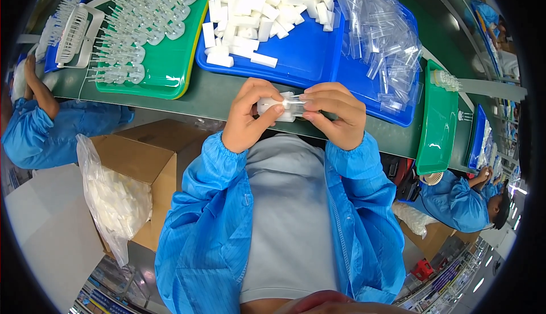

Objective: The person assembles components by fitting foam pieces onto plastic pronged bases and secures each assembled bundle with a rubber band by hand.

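Near the table's front edge, my left hand (pixel 250 115) is closed round a white plastic piece with a rounded end (pixel 265 106). My right hand (pixel 340 112) pinches a clear plastic sleeve (pixel 296 105) between thumb and fingers. The sleeve meets the white piece between the two hands; how far one sits inside the other cannot be made out. Beyond my hands, white blocks (pixel 244 18) are heaped in a blue tray (pixel 301 61). Clear plastic sleeves (pixel 381 35) like the held one lie piled in another blue tray (pixel 355 78) to the right.
At left, a green tray (pixel 162 84) carries rows of white round-based pieces with thin stems (pixel 153 18). Another green tray (pixel 435 126) stands at right. Left of me is a cardboard box (pixel 162 155) with a bag of white pieces (pixel 122 200). Blue-sleeved people work at both sides.
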Tool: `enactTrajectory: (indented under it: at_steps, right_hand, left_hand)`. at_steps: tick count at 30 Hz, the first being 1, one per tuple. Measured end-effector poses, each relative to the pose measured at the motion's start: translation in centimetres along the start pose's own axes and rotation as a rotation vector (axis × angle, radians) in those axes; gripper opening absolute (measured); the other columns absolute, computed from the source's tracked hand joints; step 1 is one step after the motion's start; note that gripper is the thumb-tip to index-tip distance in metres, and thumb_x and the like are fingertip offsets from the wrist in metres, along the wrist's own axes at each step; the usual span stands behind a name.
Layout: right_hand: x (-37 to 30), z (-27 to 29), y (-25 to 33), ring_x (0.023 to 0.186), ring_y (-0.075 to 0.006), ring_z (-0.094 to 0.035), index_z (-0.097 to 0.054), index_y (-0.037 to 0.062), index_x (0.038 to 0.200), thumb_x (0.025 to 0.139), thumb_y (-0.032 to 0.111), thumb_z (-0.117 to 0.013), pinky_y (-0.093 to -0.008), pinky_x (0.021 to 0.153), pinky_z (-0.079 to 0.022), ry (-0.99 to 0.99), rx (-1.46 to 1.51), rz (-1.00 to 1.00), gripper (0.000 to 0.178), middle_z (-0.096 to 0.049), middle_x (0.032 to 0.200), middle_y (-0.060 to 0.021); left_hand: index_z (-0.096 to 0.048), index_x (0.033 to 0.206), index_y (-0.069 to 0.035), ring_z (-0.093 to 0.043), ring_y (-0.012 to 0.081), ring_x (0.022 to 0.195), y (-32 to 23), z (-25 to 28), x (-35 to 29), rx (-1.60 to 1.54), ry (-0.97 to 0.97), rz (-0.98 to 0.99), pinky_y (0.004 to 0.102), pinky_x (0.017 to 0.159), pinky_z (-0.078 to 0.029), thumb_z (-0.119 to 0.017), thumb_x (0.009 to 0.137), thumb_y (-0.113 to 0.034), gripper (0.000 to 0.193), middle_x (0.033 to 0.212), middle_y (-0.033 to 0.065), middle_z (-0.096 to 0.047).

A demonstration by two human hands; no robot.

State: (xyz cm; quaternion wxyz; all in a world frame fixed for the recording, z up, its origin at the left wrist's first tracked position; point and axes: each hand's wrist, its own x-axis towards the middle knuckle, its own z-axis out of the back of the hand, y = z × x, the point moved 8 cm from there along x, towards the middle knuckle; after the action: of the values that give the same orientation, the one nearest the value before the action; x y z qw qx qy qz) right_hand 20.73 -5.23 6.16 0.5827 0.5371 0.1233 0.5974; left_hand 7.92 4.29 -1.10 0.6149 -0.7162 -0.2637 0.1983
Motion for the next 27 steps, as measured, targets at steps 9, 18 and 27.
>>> enactTrajectory:
  at_steps: [9,18,27]
  right_hand:
    - [0.9,1.3,1.5,0.089,-0.0264,-0.058,-0.071,0.0055,0.096,0.063,0.008,-0.079,-0.0359,0.074,-0.048,0.201,-0.264,0.104,0.033,-0.062,0.09,-0.0054]
    - [1.0,1.2,2.4,0.092,-0.0281,-0.063,-0.07,0.0014,0.095,0.065,0.006,-0.077,-0.0356,0.076,-0.052,0.107,-0.265,0.195,0.031,-0.067,0.094,-0.0093]
    - [0.4,-0.3,3.3,0.091,-0.027,-0.065,-0.069,-0.0002,0.095,0.069,0.006,-0.075,-0.0351,0.076,-0.054,0.115,-0.097,0.196,0.027,-0.068,0.095,-0.0087]
  left_hand:
    - [-0.059,0.113,0.001,-0.06,0.0188,0.097,0.2,0.3,0.1,-0.136,0.028,0.07,0.0284,0.072,-0.056,-0.064,0.086,-0.005,0.027,0.112,0.0083,-0.052]
    - [-0.049,0.128,0.001,-0.064,0.0225,0.098,4.5,0.9,-1.5,-0.942,0.157,0.24,0.0344,0.075,-0.057,-0.056,0.095,-0.024,0.042,0.116,0.0154,-0.061]
    - [-0.054,0.12,-0.003,-0.058,0.0118,0.072,2.6,-1.3,-2.3,-0.991,0.272,0.233,0.0227,0.046,-0.049,-0.054,0.096,-0.022,0.031,0.106,0.0085,-0.055]
